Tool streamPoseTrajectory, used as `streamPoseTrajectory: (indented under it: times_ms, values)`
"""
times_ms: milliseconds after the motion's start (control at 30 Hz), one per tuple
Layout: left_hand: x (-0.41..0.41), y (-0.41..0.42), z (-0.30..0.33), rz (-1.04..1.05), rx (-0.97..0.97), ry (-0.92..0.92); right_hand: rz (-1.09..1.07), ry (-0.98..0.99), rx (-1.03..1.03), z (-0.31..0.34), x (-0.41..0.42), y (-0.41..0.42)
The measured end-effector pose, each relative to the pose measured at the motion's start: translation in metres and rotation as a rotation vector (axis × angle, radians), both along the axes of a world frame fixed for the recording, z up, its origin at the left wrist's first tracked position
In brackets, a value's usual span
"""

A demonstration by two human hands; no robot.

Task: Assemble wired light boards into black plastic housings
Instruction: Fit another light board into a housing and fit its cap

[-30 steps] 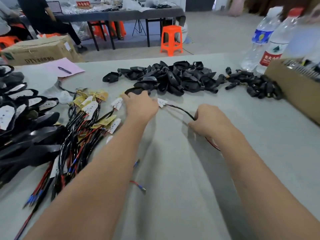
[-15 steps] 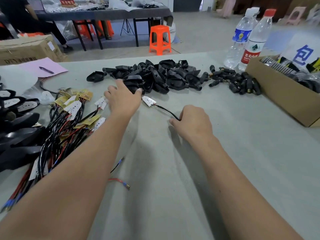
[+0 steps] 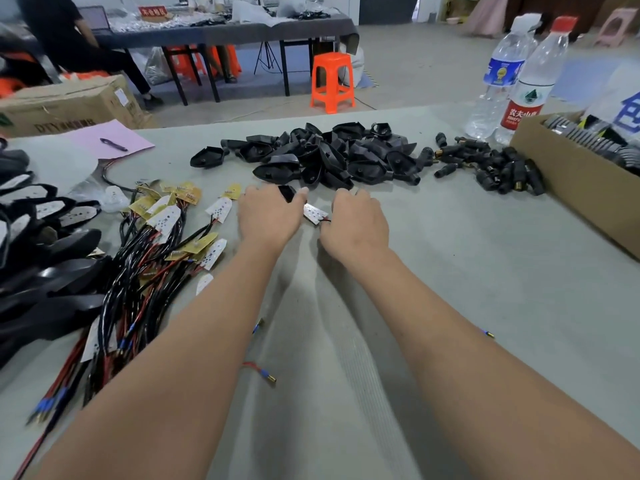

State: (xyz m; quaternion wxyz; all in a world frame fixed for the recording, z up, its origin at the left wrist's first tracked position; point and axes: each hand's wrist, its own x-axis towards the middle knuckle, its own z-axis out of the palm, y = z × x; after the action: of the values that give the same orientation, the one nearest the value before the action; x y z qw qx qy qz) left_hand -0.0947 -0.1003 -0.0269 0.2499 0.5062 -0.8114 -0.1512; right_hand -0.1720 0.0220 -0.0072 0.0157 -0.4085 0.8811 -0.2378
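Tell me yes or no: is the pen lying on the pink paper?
Yes, the dark pen lies on the pink paper at the table's far left.

A black housing (image 3: 286,193) is held by the left hand (image 3: 268,216) near the centre of the frame, and a white light board (image 3: 315,213) with its wire is pinched by the right hand (image 3: 356,221) just beside it. A pile of housings (image 3: 322,155) is seen above the hands. A bundle of wired boards (image 3: 145,258) is spread at the left on the grey table (image 3: 485,271). Two bottles (image 3: 512,81) and a cardboard box (image 3: 571,178) are placed at the upper right.
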Motion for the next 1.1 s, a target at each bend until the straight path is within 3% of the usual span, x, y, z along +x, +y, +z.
streamPoseTrajectory:
  times_ms: [133, 333, 533, 633, 833, 1000, 1100]
  values:
    - [0.006, 0.014, -0.001, 0.087, 0.029, 0.016, -0.045, -0.012, -0.029, -0.004, 0.002, 0.015]
    - [0.016, 0.053, -0.003, 0.135, 0.118, 0.246, -0.212, -0.072, 0.077, -0.004, -0.011, 0.057]
    - [0.027, 0.098, -0.004, 0.048, 0.180, 0.242, -0.068, -0.097, 0.213, 0.004, -0.017, 0.083]
    - [0.033, 0.117, -0.003, 0.003, 0.178, 0.314, 0.029, -0.390, 0.015, 0.007, -0.015, 0.090]
    - [0.060, 0.134, -0.005, -0.088, 0.123, 0.473, 0.139, -1.278, -0.529, -0.003, 0.004, 0.098]
    - [0.078, 0.142, -0.011, -0.136, 0.098, 0.520, 0.213, -1.691, -0.884, -0.007, 0.006, 0.098]
    - [0.079, 0.145, -0.014, -0.156, 0.076, 0.514, 0.208, -1.789, -0.980, -0.009, 0.003, 0.100]
